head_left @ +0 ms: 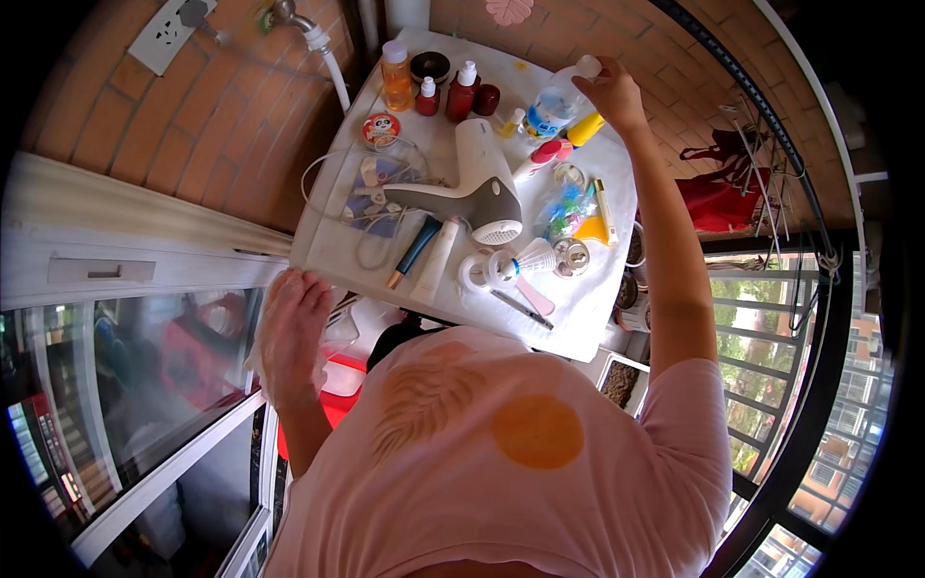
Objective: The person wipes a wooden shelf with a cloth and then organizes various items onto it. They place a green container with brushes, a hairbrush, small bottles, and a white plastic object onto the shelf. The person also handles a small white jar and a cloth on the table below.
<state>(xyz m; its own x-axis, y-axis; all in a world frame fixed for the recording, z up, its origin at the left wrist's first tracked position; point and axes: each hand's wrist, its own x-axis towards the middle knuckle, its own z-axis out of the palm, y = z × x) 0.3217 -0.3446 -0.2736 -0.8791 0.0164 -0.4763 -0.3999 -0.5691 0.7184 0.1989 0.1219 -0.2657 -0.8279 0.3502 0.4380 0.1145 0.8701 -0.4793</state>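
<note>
At the far right of the white-covered table point(568, 323), my right hand point(613, 94) has its fingers closed around the neck of a clear plastic bottle point(549, 104) with a blue label, which leans. Next to the bottle lie a yellow tube point(585, 129) and a pink-capped one point(538, 160). By the table's near left corner, my left hand point(301, 332) is closed on crumpled, thin translucent plastic point(267, 332); whether it is a bag or a loose sheet, I cannot tell. A white and grey hair dryer point(479, 178) lies mid-table.
An orange bottle point(396, 79), red pump bottles point(462, 93) and a round red tin point(381, 129) stand at the back left. A shuttlecock point(533, 258), a pen point(521, 309), tubes point(414, 250) and a cable crowd the front. Brick walls and windows surround the table.
</note>
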